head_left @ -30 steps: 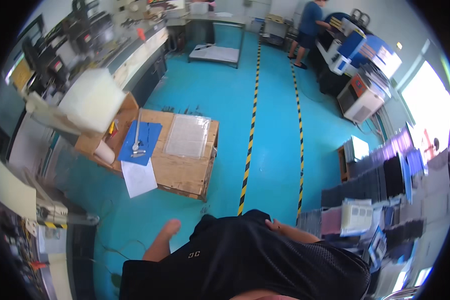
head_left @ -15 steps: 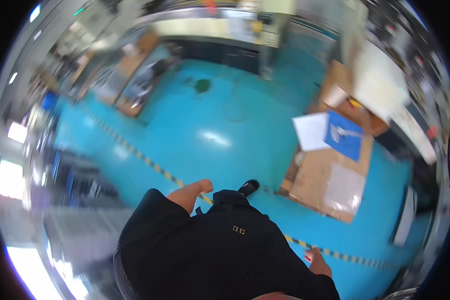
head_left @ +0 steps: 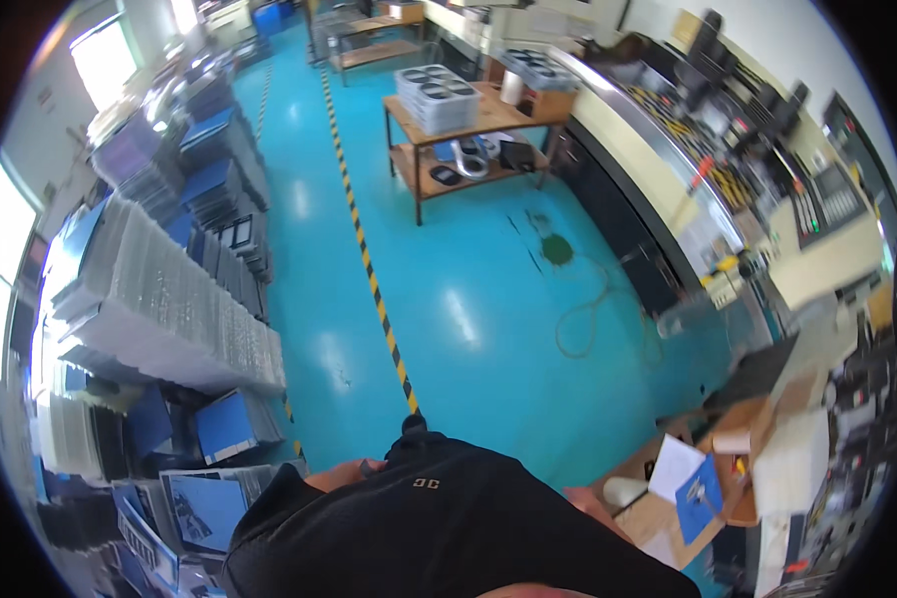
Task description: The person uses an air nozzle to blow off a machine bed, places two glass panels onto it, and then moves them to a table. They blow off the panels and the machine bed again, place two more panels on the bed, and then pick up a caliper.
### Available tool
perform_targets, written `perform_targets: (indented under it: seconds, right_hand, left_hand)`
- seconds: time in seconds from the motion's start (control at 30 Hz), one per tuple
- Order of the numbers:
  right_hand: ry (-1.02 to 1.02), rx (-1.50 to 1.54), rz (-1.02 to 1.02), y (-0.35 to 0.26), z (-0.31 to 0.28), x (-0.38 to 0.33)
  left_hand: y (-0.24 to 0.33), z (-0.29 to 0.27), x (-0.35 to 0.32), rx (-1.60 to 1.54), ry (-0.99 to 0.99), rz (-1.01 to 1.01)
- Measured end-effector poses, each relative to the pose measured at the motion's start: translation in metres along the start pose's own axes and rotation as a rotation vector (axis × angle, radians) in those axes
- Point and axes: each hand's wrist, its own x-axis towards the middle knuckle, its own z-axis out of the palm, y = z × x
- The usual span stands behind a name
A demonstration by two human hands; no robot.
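My left hand [head_left: 341, 474] hangs low beside my black shirt, above the blue floor [head_left: 448, 329]. A small greyish patch shows at its fingertips; I cannot make out what it is. My right hand [head_left: 590, 501] hangs on the other side, partly behind the shirt, its fingers indistinct. It is nearest to a workbench [head_left: 633, 520] at the lower right. On that bench lie a white sheet [head_left: 676, 466], a blue folder [head_left: 698, 498] with a metallic item on it, and an open cardboard box [head_left: 743, 483]. Neither hand visibly touches any of these.
Tall stacks of clear plastic trays [head_left: 184, 299] and blue folders [head_left: 231, 427] line the left. A yellow-black floor stripe [head_left: 364, 254] runs ahead. A two-level wooden table [head_left: 498, 110] carries stacked trays [head_left: 436, 98]. A long machine [head_left: 648, 169] stands at right; a hose [head_left: 578, 339] lies beside it.
My view has swung left and lifted. The workbench with the blue folder has shifted to the lower right; the tray stacks and floor stripe now show clearly. Both hands sit lower in the picture.
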Motion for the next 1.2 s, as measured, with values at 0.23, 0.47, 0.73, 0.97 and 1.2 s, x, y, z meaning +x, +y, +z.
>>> perform_targets:
  seconds: [0.23,0.47,0.73,0.97,1.2]
  right_hand:
    - [0.298,0.0,0.317,-0.316,0.062,0.228]
    - [0.051,-0.559,0.554,-0.405,0.008,0.4]
    - [-0.221,-1.065,0.167,-0.638,0.005,0.766]
    - [0.055,-0.514,-0.113,-1.071,0.17,1.003]
    - [-0.028,-0.787,0.113,-1.068,0.157,1.173]
  left_hand:
    - [0.068,-0.283,-0.002,-0.207,0.426,-0.471]
    - [0.089,-0.467,0.023,-0.445,0.754,-0.349]
    - [0.064,-0.575,0.017,-0.679,0.634,-0.884]
    - [0.012,-0.741,0.116,-0.163,0.517,-0.545]
    - [0.038,-1.105,0.185,-0.485,0.556,-0.653]
